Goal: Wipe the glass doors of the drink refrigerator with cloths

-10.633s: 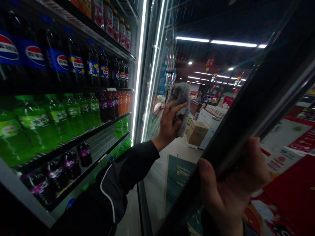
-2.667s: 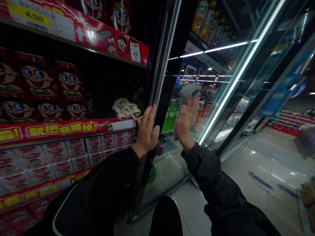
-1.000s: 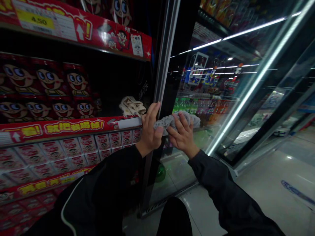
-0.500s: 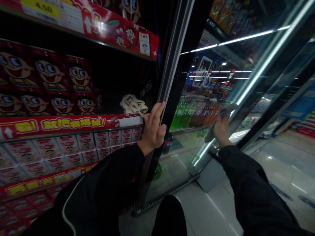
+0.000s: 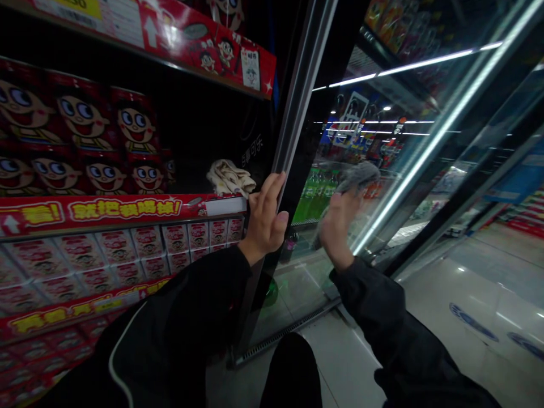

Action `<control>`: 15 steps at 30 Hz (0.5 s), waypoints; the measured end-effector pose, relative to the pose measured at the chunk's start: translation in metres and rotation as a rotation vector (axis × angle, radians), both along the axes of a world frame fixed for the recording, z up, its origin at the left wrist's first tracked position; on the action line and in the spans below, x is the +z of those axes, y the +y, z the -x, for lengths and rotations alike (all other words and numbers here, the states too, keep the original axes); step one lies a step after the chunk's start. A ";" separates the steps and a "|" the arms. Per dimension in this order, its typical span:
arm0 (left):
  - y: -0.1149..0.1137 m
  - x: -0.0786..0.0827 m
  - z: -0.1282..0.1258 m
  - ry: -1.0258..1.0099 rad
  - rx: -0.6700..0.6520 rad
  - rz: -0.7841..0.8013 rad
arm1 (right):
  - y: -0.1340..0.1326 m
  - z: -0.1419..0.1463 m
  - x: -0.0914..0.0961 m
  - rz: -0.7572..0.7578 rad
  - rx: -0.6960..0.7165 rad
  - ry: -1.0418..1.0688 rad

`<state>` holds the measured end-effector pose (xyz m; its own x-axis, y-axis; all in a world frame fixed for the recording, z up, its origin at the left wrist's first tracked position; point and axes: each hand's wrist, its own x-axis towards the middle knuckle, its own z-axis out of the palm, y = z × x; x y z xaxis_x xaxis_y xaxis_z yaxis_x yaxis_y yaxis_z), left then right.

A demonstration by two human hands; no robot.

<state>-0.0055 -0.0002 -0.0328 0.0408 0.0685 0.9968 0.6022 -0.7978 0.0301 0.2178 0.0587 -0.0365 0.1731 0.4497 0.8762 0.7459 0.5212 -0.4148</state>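
My left hand (image 5: 266, 220) rests against the edge of the glass door (image 5: 314, 277), its fingers stretched out and holding nothing. Pressed to the door's glass, my right hand (image 5: 340, 229) has a grey cloth (image 5: 360, 174) under its palm and fingers; motion smears both a little. A crumpled cream-coloured cloth (image 5: 232, 177) lies at the end of the shelf, just left of my left hand's fingertips.
Red packs with a cartoon face (image 5: 83, 116) stand on the left shelf, above rows of small cartons (image 5: 121, 249). Green bottles (image 5: 314, 195) show through the glass. My knee (image 5: 293, 368) is close to the door's lower edge.
My right hand has swept left across the glass with the grey cloth, nearer to my left hand. The left hand has stayed on the door edge.
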 end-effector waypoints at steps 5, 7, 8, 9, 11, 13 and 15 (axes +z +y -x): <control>0.006 -0.002 0.001 0.008 0.011 -0.029 | -0.065 0.089 -0.024 -0.211 0.146 -0.233; 0.008 -0.003 0.003 0.015 -0.027 -0.052 | -0.071 0.097 -0.029 -0.285 0.172 -0.309; 0.009 -0.003 0.003 0.017 -0.045 -0.069 | -0.068 0.095 -0.030 -0.339 0.173 -0.340; 0.009 -0.003 0.003 0.016 -0.055 -0.081 | -0.062 0.090 -0.031 -0.404 0.176 -0.372; 0.009 -0.002 0.004 0.009 -0.048 -0.084 | -0.044 0.073 -0.034 -0.534 0.195 -0.431; 0.008 -0.001 0.003 -0.001 -0.020 -0.068 | -0.021 0.049 -0.038 -0.606 0.222 -0.454; 0.006 0.000 0.002 -0.015 -0.007 -0.066 | 0.001 0.020 -0.042 -0.570 0.211 -0.435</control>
<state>-0.0072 0.0062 -0.0325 0.0265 0.0019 0.9996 0.5966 -0.8024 -0.0143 0.1980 0.0598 -0.0787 -0.2818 -0.1096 0.9532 0.6416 0.7172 0.2721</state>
